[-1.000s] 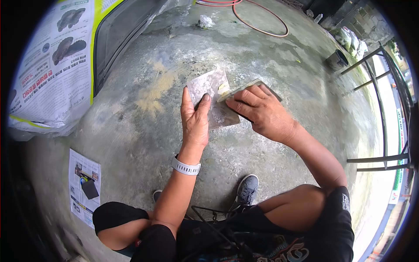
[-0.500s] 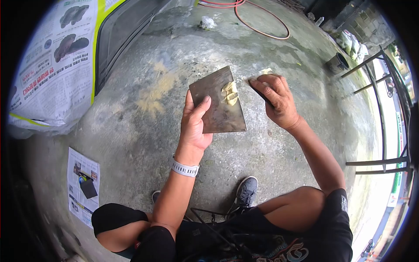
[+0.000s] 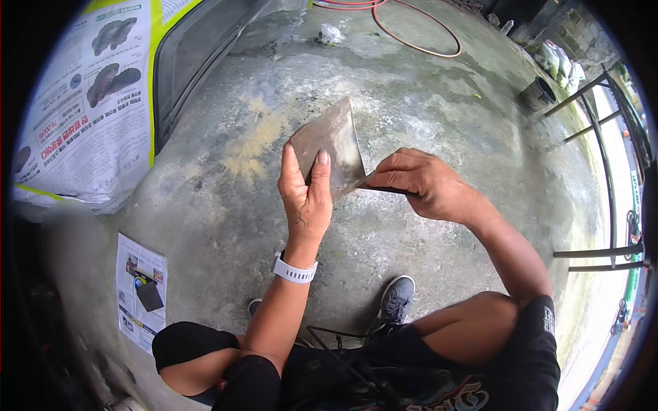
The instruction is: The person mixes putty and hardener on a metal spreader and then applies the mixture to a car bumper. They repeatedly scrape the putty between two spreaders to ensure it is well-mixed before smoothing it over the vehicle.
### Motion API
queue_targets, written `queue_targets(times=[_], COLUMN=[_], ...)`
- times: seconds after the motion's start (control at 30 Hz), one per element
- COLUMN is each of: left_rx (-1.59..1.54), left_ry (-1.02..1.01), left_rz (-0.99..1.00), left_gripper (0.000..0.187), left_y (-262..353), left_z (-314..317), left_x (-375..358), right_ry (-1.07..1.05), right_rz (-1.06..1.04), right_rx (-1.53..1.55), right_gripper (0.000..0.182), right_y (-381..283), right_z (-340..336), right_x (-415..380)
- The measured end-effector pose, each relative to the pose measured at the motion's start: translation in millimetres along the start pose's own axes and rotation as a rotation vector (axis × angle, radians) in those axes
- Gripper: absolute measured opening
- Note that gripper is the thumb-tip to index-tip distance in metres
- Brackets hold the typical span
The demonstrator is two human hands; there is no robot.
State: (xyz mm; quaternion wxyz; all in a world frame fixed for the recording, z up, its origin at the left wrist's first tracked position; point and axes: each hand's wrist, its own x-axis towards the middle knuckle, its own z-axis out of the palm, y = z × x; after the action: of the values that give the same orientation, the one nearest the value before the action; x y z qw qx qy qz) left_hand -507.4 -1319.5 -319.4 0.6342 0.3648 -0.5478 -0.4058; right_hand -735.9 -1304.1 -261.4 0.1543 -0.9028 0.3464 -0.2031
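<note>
My left hand (image 3: 306,195) is closed around a thin grey metal plate (image 3: 337,133), thumb on the near face and fingers behind. The plate is tilted, one corner pointing up. My right hand (image 3: 435,183) pinches a dark, flat putty spreader (image 3: 385,189), seen almost edge-on. The spreader's tip meets the plate's right edge near its lower corner. Dull smears mark the plate's face. No lump of putty shows on the side facing me, and the spreader's far side is hidden.
Newspaper masking (image 3: 92,103) with yellow-green tape covers a panel at left. On the concrete floor (image 3: 452,253) lie a printed sheet (image 3: 127,270) with a black square piece (image 3: 149,296), a crumpled plastic bag (image 3: 330,34) and a red hose (image 3: 445,53). A metal frame (image 3: 603,253) stands at right.
My right hand has moved left and down, bringing the spreader against the plate's edge. The plate has turned in my left hand, and the yellowish putty on its face is no longer visible.
</note>
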Motion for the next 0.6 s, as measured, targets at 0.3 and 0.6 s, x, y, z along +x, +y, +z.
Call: queue_targets(times=[0.3,0.6], left_rx=[-1.047,-0.784], left_ry=[-0.113,0.032], left_rz=[-0.522,-0.567], left_gripper=[0.038,0.039], left_y=[-3.9,9.1], left_z=[14.9,10.9], left_x=[-2.4,-0.2], right_ry=[0.431,0.401], right_rz=[-0.332,0.025], right_rx=[-0.345,-0.401], right_gripper=[0.055,0.056], right_y=[5.7,13.3], right_z=[9.3,-19.5], right_x=[2.2,1.8])
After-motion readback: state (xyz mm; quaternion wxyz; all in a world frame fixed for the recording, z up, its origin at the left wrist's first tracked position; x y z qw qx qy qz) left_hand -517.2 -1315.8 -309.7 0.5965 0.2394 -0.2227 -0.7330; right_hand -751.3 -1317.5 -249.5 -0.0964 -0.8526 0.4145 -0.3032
